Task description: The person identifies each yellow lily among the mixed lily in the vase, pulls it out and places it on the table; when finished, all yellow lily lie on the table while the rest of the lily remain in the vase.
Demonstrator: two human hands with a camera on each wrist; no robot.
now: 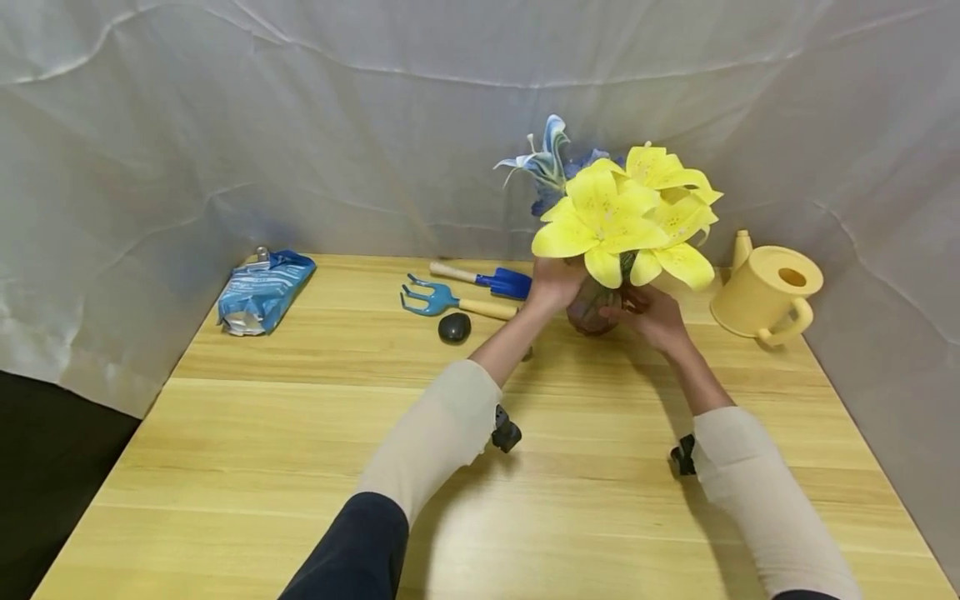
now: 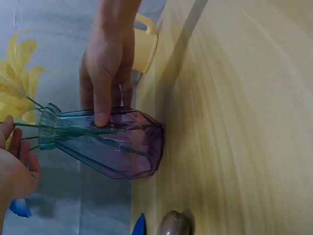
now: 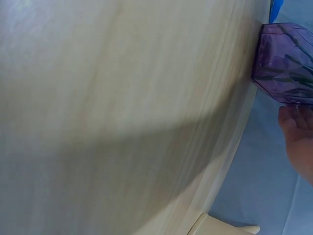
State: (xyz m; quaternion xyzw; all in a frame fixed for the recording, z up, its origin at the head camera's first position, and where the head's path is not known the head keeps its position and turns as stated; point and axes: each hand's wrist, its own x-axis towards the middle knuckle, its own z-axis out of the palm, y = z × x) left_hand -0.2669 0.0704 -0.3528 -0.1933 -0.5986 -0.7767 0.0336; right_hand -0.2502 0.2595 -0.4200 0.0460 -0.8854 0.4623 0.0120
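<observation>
A faceted glass vase [image 2: 122, 164], teal at the neck and purple at the base, stands upright near the back of the table. Yellow lilies [image 1: 607, 217] rise from it on green stems [image 2: 30, 126], with blue flowers [image 1: 550, 162] behind them. My left hand [image 1: 553, 285] is at the stems just above the vase's mouth, its fingers curled around them in the left wrist view. On the vase's right side, my right hand [image 2: 103, 66] grips the body, thumb on the near face. The blooms partly cover both hands in the head view.
Left of the vase lie a blue trowel [image 1: 510, 283], a blue hand fork [image 1: 433, 298] and a black pebble [image 1: 454, 327]. Another stone [image 2: 174, 224] sits near my left forearm. A clipped blue bag [image 1: 266, 292] is far left; a yellow watering can [image 1: 750, 296] stands right.
</observation>
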